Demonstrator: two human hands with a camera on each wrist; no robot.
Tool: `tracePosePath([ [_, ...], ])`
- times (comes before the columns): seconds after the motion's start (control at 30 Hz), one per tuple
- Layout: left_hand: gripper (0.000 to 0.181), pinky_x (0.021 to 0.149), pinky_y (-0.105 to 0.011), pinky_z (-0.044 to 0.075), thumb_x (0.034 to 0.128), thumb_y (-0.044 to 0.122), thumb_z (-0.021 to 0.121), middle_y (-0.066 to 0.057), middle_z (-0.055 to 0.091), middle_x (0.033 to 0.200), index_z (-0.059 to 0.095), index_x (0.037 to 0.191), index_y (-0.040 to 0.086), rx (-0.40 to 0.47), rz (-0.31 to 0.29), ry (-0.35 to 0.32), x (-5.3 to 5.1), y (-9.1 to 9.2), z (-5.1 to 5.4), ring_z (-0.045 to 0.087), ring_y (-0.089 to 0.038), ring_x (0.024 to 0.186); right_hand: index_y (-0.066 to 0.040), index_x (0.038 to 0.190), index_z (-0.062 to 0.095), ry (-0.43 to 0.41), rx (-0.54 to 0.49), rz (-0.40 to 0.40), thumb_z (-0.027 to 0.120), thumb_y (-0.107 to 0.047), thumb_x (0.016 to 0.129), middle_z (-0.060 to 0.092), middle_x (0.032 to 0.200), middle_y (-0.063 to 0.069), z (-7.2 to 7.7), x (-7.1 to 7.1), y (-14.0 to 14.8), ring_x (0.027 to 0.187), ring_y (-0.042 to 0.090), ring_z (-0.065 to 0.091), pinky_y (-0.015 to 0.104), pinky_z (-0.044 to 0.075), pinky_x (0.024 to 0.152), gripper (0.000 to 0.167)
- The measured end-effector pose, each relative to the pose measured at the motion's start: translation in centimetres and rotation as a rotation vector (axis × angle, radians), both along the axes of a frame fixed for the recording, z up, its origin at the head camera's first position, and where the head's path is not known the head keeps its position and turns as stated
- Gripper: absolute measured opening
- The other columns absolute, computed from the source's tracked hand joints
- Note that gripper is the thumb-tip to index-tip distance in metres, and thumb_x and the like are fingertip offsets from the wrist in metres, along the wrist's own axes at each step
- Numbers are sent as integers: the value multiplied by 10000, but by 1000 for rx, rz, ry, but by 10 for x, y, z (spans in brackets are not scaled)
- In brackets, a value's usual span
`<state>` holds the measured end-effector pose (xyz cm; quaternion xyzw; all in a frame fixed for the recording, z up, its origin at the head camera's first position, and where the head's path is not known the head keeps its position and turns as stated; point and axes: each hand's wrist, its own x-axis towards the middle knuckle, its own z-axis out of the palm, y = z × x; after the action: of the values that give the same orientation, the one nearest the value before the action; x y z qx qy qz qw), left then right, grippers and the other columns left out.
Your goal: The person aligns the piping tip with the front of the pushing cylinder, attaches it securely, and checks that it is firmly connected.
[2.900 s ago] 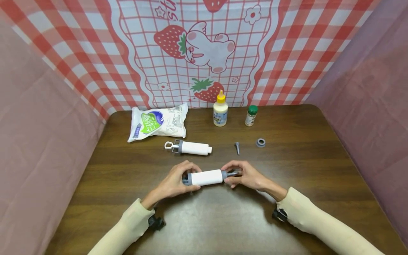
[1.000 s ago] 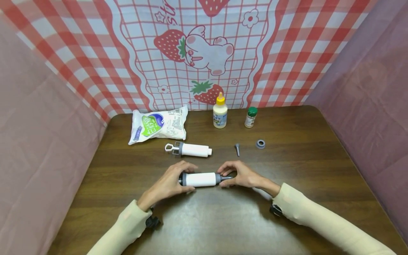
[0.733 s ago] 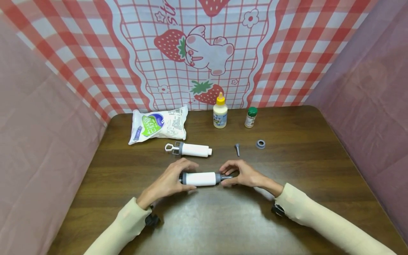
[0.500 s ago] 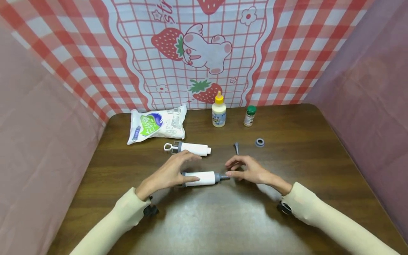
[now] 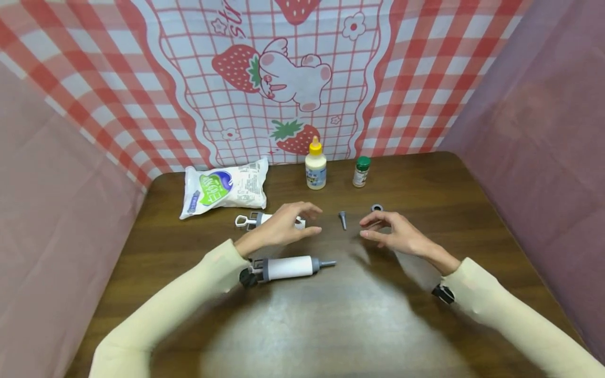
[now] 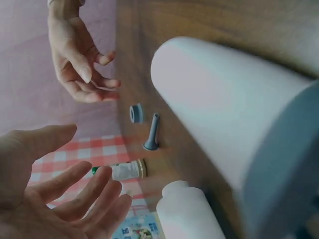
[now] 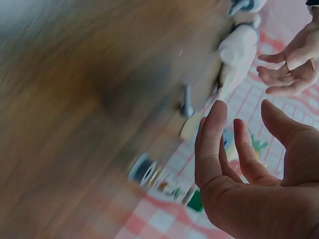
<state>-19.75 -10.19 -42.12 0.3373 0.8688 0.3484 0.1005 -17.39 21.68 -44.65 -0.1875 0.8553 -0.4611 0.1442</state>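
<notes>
Above the table (image 5: pixel 302 315), L hand (image 5: pixel 287 224) & R hand (image 5: pixel 396 233) hover w/ fingers spread, gripping nothing, loose nozzle (image 5: pixel 343 220) between, ring (image 6: pixel 138 113) just beyond the R, far syringe (image 5: pixel 258 219) part-hidden by the L, near syringe (image 5: pixel 289 268) lying flat, tip right, prob. so it rests steady unheld.

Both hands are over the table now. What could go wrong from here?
The black device on the left wrist overlaps the handle end of the white plastic cylinder with a grey nozzle in the head view; if low, it might knock it.

The small grey tapered tip lies loose between the left hand and right hand; a brush could roll it.
</notes>
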Motion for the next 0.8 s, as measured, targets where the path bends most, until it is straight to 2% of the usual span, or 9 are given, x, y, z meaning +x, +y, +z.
tracePosePath([
  [0.17,444,993,-438,593,990,224,721,-220,732,1241,626,1357,-7,-90,-68,-39,-20,18,2,720,-330,1134,23,1236,667,22,16,-42,740,-200,983,728,1196,200,2,-8,19,1020,227,718,398,642,686,346],
  [0.4,458,994,-357,587,973,204,741,-222,722,1269,630,1353,-27,-240,-154,-79,-48,40,2,716,-299,1133,52,1260,648,7,30,-102,740,-181,981,728,1208,264,-1,-24,39,991,235,755,379,646,692,375],
  [0.5,451,988,-349,585,963,194,753,-209,729,1249,639,1337,-30,-265,-161,-69,-59,49,1,714,-295,1124,54,1263,646,8,40,-128,748,-171,974,720,1212,280,-5,-31,46,957,179,761,359,647,691,380],
  [0.67,426,990,-339,581,940,145,771,-185,739,1213,654,1314,-21,-284,-134,-75,-73,64,-1,707,-283,1116,80,1269,630,17,26,-156,762,-128,956,703,1216,317,-11,-43,53,893,58,735,328,642,678,398],
  [0.8,400,919,-302,589,901,82,792,-176,756,1118,682,1273,-18,-303,-133,-63,-82,74,-7,713,-254,1022,94,1286,612,-3,9,-163,769,-111,947,693,1233,331,-17,-50,54,924,130,748,311,636,677,426],
])
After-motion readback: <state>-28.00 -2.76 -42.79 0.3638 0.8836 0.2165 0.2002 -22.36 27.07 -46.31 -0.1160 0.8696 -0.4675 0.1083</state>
